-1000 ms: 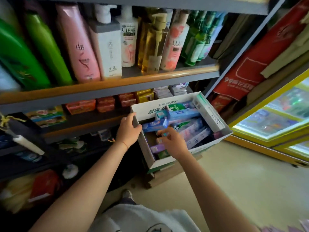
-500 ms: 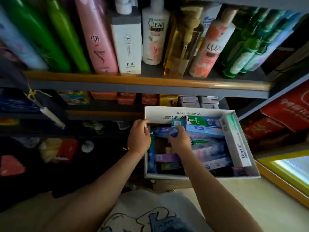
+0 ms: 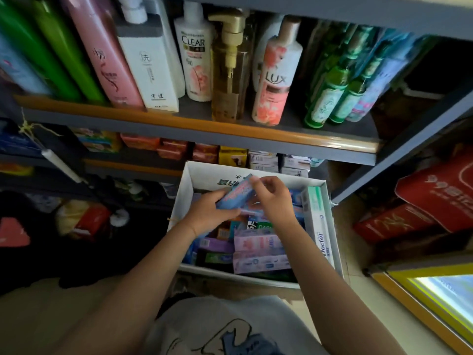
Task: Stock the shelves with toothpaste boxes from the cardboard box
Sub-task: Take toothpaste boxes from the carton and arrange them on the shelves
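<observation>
Blue toothpaste box (image 3: 236,193) now lifted above cardboard box (image 3: 330,201), centre frame, gripped by left hand (image 3: 207,213) and right hand (image 3: 272,201); shelving next.

"CLEAR" is printed on the white shampoo bottle (image 3: 193,55) on the upper shelf, and "LUX" on the pink-flowered bottle (image 3: 275,73) near it. Down in the cardboard box (image 3: 188,180), a long white toothpaste box (image 3: 323,231) along the right wall reads "Doctor".
</observation>
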